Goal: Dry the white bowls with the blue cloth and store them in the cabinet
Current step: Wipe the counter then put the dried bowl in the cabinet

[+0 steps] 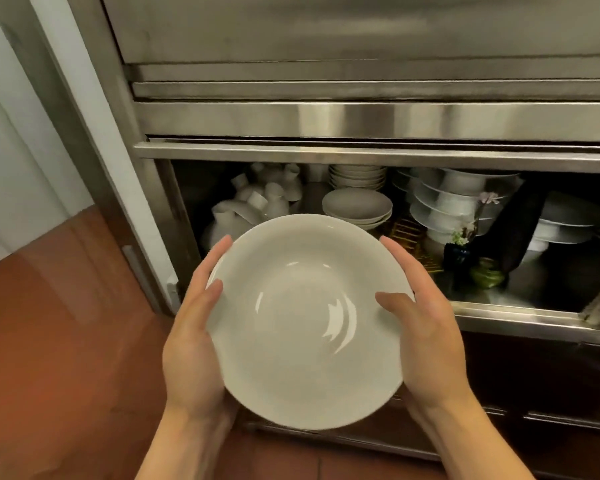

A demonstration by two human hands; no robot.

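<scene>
Your left hand (191, 341) and right hand (426, 336) grip the white bowl's (302, 327) opposite rims, centre frame, before the crowded open cabinet (326, 116).

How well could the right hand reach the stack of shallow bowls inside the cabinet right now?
Probably not yet: the right hand grips the white bowl together with the left hand. The cabinet stands open before the stack of shallow bowls, so the way itself looks free.
</scene>
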